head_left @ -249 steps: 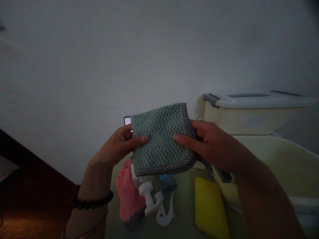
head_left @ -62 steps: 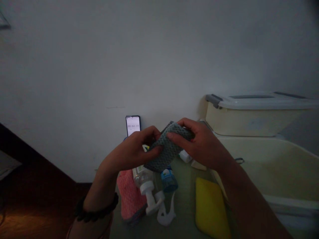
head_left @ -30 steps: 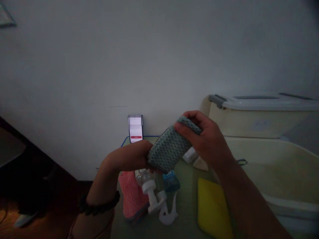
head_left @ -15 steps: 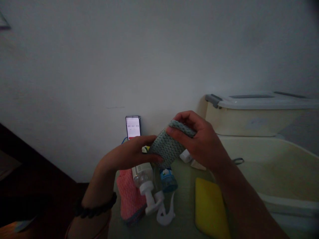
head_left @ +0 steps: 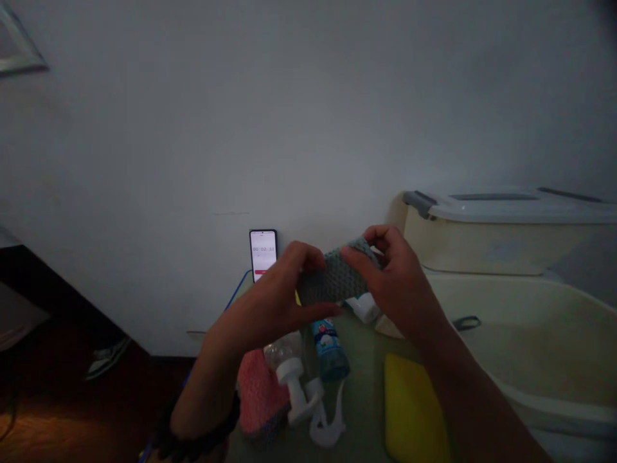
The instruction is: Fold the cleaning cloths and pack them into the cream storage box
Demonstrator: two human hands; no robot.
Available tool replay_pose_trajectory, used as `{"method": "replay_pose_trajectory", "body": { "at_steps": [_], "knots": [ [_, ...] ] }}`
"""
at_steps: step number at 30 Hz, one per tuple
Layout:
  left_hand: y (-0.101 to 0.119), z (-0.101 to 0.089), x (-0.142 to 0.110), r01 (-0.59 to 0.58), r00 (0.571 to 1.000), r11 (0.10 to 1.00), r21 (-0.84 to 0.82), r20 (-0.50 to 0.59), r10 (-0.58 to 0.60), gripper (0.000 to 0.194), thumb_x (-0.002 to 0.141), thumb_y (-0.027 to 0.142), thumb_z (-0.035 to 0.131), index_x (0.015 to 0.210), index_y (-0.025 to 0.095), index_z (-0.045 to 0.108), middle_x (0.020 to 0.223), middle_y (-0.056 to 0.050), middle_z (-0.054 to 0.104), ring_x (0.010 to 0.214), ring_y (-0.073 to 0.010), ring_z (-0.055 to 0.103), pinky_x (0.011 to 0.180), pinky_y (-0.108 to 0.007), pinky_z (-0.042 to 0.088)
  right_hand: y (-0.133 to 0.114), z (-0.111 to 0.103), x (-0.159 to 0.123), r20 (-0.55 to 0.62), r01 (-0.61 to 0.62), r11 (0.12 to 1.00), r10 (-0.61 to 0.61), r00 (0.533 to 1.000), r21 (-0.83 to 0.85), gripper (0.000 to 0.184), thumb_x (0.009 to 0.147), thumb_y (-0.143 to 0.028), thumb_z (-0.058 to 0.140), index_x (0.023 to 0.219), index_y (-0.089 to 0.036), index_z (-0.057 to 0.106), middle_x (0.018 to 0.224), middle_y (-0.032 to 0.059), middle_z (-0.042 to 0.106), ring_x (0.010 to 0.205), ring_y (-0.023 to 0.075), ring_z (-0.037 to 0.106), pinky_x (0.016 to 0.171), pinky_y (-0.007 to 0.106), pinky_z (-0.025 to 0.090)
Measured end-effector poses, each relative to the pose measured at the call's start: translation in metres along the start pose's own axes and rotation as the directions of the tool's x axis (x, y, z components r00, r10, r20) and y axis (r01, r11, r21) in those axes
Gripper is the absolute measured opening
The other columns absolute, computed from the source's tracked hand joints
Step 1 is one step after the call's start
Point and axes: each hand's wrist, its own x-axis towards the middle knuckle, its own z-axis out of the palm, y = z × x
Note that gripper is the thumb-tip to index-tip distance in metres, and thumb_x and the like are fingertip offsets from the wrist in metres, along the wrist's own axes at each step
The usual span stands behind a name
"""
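A folded grey-green textured cloth (head_left: 335, 280) is held up between my two hands, above the table. My left hand (head_left: 294, 289) grips its left end, thumb along the lower edge and fingers over the top. At the upper right corner, my right hand (head_left: 393, 267) pinches the cloth between thumb and fingers. Below lie a clear pump bottle (head_left: 289, 366) with a white pump head, a blue-labelled bottle (head_left: 330, 350) and a pink cloth (head_left: 260, 392). A white hooked plastic piece (head_left: 328, 424) rests near the bottles.
A phone (head_left: 263, 254) showing a timer leans against the wall. To the right stand a cream basin (head_left: 540, 328) and a lidded storage box (head_left: 482, 241). A yellow flat item (head_left: 412, 411) lies on the green tabletop (head_left: 361, 392). Someone's shoe (head_left: 108, 357) shows on the floor at left.
The cloth has gone from a slanted, partly hanging shape to a flatter, more compact fold. My left hand has moved up along its edge. The view has shifted slightly.
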Motion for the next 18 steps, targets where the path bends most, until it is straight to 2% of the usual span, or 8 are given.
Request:
{"method": "replay_pose_trajectory", "body": {
  "at_steps": [2,5,8,11,14,16,18],
  "knots": [
    [0.006,0.004,0.000,-0.054,0.998,0.999,-0.002,0.028,0.054,0.040,0.072,0.032,0.072,0.099,0.022,0.043,0.100,-0.004,0.050,0.089,-0.0193,0.052,0.078,-0.035,0.047,-0.001,0.003,-0.002,0.038,-0.011,0.999,0.009,0.999,0.044,0.027,0.075,-0.034,0.064,0.087,-0.022,0.043,0.080,-0.0019,0.054,0.060,0.0102,0.051,0.052,0.024,0.041],
    [0.007,0.009,0.001,-0.070,0.998,0.997,0.014,-0.007,0.070,0.045,0.071,0.031,0.072,0.101,0.022,0.040,0.103,-0.006,0.049,0.094,-0.0218,0.052,0.081,-0.038,0.047,-0.005,0.006,-0.005,0.100,-0.061,0.986,0.045,0.994,0.154,0.028,0.076,-0.039,0.062,0.088,-0.022,0.044,0.082,-0.0019,0.055,0.062,0.0097,0.052,0.052,0.022,0.043],
    [0.001,0.011,0.002,-0.024,0.999,1.000,-0.016,-0.042,0.023,0.048,0.071,0.031,0.072,0.102,0.021,0.037,0.105,-0.007,0.048,0.094,-0.0225,0.054,0.081,-0.040,0.048,-0.008,0.006,-0.005,0.220,-0.178,0.923,0.105,0.970,0.341,0.026,0.080,-0.046,0.056,0.086,-0.023,0.045,0.086,-0.0008,0.057,0.067,0.0119,0.058,0.052,0.023,0.047],
    [-0.009,0.009,0.002,0.036,0.999,0.987,-0.155,-0.026,-0.041,0.042,0.079,0.031,0.064,0.106,0.021,0.034,0.105,-0.007,0.050,0.091,-0.0201,0.057,0.080,-0.037,0.050,-0.008,0.008,-0.005,0.299,-0.257,0.854,0.127,0.946,0.452,0.018,0.084,-0.039,0.051,0.087,-0.023,0.044,0.091,0.0004,0.061,0.073,0.0133,0.063,0.061,0.028,0.053],
    [-0.017,0.003,0.001,0.120,0.993,0.974,-0.190,0.016,-0.119,0.037,0.083,0.034,0.059,0.109,0.021,0.036,0.098,-0.004,0.054,0.088,-0.0186,0.058,0.076,-0.034,0.049,-0.004,0.010,-0.005,0.336,-0.264,0.877,0.127,0.933,0.403,0.009,0.085,-0.029,0.050,0.089,-0.022,0.045,0.091,0.0016,0.064,0.075,0.0129,0.065,0.075,0.034,0.054],
    [-0.022,-0.003,0.000,0.156,0.988,0.973,-0.173,0.037,-0.152,0.031,0.084,0.033,0.057,0.107,0.020,0.040,0.093,-0.003,0.055,0.084,-0.0178,0.056,0.073,-0.032,0.049,-0.001,0.012,-0.006,0.356,-0.194,0.929,0.073,0.932,0.316,0.010,0.084,-0.026,0.052,0.092,-0.021,0.046,0.094,0.0034,0.065,0.081,0.0140,0.065,0.081,0.036,0.052],
    [-0.025,-0.007,-0.002,0.165,0.986,0.964,-0.209,0.049,-0.158,0.025,0.085,0.031,0.055,0.104,0.019,0.044,0.089,-0.002,0.056,0.080,-0.0168,0.055,0.070,-0.030,0.048,0.003,0.013,-0.007,0.337,-0.072,0.979,0.004,0.942,0.192,0.019,0.081,-0.026,0.057,0.097,-0.021,0.047,0.099,0.0054,0.063,0.090,0.0158,0.062,0.084,0.037,0.051]
  ]
}}
